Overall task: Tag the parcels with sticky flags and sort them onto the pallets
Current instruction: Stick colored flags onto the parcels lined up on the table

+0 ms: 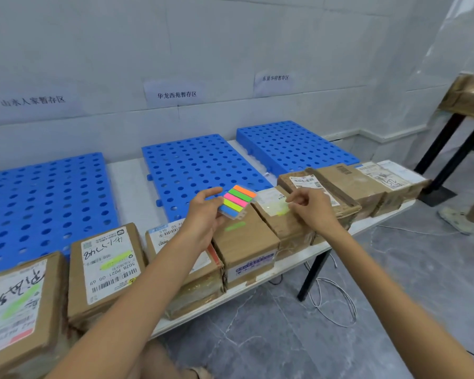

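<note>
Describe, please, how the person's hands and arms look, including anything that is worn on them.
Both the left hand and the right hand are bare, with no gloves, rings or watch visible. The forearms are bare too; no sleeve shows within the frame.

On the pale tiled wall [230, 36] hang three signs: the white paper sign at upper left [33, 101] reads 山水人家暂存区, the white paper sign in the upper middle [177, 94] reads 华龙西苑暂存区, and the smaller white paper sign to its right [275, 77] reads 东原华府暂存区. On the white counter [126, 181], at lower left of the frame, the second brown cardboard parcel from the left [110, 265] has a white shipping label showing, upside down, "5028 P021" and "00 69" by barcodes; its handwriting is unclear. The next brown cardboard parcel [162, 232] shows "530 05". Other labels are too blurred to read.
</note>
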The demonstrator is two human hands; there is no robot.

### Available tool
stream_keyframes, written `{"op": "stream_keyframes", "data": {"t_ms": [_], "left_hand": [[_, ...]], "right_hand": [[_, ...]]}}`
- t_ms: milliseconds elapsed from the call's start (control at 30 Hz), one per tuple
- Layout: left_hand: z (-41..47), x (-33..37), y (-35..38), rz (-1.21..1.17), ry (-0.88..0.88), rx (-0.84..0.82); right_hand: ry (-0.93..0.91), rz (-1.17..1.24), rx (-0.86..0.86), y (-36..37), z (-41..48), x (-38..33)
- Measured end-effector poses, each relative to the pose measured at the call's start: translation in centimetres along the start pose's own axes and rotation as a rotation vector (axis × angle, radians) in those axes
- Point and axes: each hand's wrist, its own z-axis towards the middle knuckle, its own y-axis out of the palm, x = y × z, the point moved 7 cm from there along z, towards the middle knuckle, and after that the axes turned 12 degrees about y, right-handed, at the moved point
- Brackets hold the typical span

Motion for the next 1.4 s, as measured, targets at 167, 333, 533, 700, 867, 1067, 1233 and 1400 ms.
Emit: {"op": "stream_keyframes", "data": {"t_ms": [167, 333, 533, 700, 867, 1067, 1233, 1400], "left_hand": [[-0.6, -0.4, 1.2, -0.008, -0.031, -0.052], [-0.9, -0.4, 1.1, 0.04, -0.023, -0.094], [-1.9, 0.0, 1.4, 0.15, 0.03, -0.176], [-4.0, 1.1, 2.1, 0.268, 0.152, -0.211], [-7.0, 2.6, 2.8, 0.292, 0.232, -0.253], [-10.5, 3.3, 4.4, 0.198, 0.161, -0.436], [-9.6, 3.5, 6.6, 0.12, 0.064, -0.504], [-0.9, 5.1, 9.8, 0.277, 0.133, -0.611]], "right_hand": [[-0.1, -0.099, 0.054, 1.4, -0.3, -0.3], [-0.142, -0.187, 0.111, 1.3, -0.1, 0.0], [-0.21, 0.203, 0.045, -0.6, -3.7, -3.8], [-0.245, 0.349, -0.266, -0.7, -8.8, -6.9], [-0.211, 0.441, -0.122, -4.2, -12.6, -6.2], [-0.254, 0.423, 0.1, -7.2, -16.6, -6.8], [-0.242, 0.391, 0.196, -8.0, -15.6, -6.1], [-0.196, 0.34, 0.223, -8.8, -7.4, -6.1]]}}
